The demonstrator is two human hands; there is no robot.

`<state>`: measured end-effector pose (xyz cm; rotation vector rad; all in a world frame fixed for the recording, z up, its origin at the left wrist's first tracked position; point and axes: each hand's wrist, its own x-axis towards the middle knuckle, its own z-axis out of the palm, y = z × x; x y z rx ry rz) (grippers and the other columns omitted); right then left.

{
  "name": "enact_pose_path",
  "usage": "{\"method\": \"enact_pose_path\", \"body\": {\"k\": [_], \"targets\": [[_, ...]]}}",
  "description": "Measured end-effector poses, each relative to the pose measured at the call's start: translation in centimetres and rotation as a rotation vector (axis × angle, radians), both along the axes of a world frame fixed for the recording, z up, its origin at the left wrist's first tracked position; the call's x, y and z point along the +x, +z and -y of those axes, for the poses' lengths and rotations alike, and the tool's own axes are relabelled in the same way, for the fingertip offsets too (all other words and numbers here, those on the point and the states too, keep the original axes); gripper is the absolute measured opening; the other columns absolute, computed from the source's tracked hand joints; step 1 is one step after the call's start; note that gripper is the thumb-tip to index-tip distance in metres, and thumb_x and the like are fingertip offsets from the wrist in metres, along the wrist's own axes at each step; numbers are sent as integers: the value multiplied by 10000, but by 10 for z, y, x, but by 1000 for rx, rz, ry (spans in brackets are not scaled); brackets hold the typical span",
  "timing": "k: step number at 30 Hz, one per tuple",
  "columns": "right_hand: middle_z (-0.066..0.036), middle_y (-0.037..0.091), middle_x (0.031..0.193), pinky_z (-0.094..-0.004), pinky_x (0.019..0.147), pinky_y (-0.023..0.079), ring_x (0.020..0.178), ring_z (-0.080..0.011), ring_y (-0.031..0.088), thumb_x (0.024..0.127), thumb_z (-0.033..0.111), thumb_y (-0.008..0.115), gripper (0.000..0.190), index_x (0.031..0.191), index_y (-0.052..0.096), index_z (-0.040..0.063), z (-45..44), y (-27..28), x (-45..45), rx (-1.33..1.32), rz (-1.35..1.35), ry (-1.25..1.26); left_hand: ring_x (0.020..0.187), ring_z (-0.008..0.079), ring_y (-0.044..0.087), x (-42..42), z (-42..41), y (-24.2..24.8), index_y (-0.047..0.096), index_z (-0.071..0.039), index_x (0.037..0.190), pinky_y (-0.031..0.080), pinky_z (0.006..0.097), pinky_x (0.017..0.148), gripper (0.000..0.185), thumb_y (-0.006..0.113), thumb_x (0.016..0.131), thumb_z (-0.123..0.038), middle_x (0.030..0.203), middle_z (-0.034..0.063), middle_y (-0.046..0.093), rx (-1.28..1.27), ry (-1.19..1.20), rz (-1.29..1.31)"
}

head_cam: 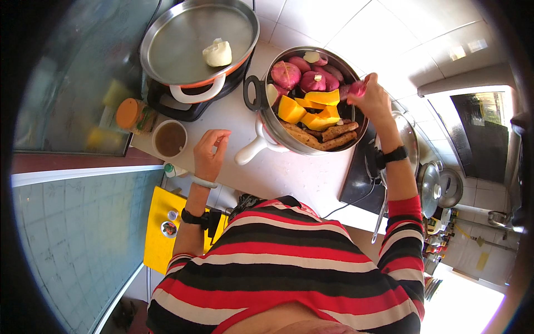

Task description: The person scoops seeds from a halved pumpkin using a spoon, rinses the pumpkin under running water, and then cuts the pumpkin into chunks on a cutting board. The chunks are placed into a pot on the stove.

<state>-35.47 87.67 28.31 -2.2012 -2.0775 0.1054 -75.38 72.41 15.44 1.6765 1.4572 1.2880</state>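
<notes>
My right hand (373,100) is at the right rim of a steel steamer pot (288,140), its fingers closed on a pink-red sweet potato piece (357,89). Inside the pot lie several red-skinned sweet potatoes (313,82), yellow-orange pumpkin chunks (290,110) and brown, knobbly yam-like roots (338,134). My left hand (210,150) hovers over the counter, to the left of the pot's white handle (250,152). Nothing shows in it; the fingers are loosely curled with a gap by the thumb.
A wide pan (179,46) on a black cooker (167,102) holds a pale dough-like lump (217,53). Left of my left hand are a cup of brown liquid (170,140) and an orange-lidded jar (129,115). A lidded pan (404,137) and a cable (354,203) are at right.
</notes>
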Motion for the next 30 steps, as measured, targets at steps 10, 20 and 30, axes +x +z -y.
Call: {"method": "enact_pose_path", "body": {"k": [10, 20, 30], "targets": [[-196, 714, 1075, -361, 884, 551, 923, -261, 717, 869, 584, 699, 759, 1257, 625, -65, -64, -53, -21, -39, -427, 53, 800, 216, 679, 5, 4, -7, 702, -29, 1019, 541, 303, 694, 128, 614, 927, -31, 955, 95, 702, -20, -25, -43], [-130, 750, 1016, -327, 771, 561, 795, -188, 724, 919, 350, 690, 456, 1213, 674, 2, 40, 7, 16, 150, -551, 80, 809, 224, 655, 30, 33, -6, 705, -39, 999, 533, 305, 678, 121, 643, 898, -15, 954, 92, 699, 52, -42, -90], [-101, 731, 1003, -303, 655, 536, 721, -163, 646, 906, 130, 723, 237, 1129, 707, 51, 316, 26, 89, 107, -687, -9, 879, 294, 645, 135, 101, 27, 695, -34, 983, 523, 367, 785, 141, 642, 873, 38, 974, 118, 679, 301, -308, -206]]}}
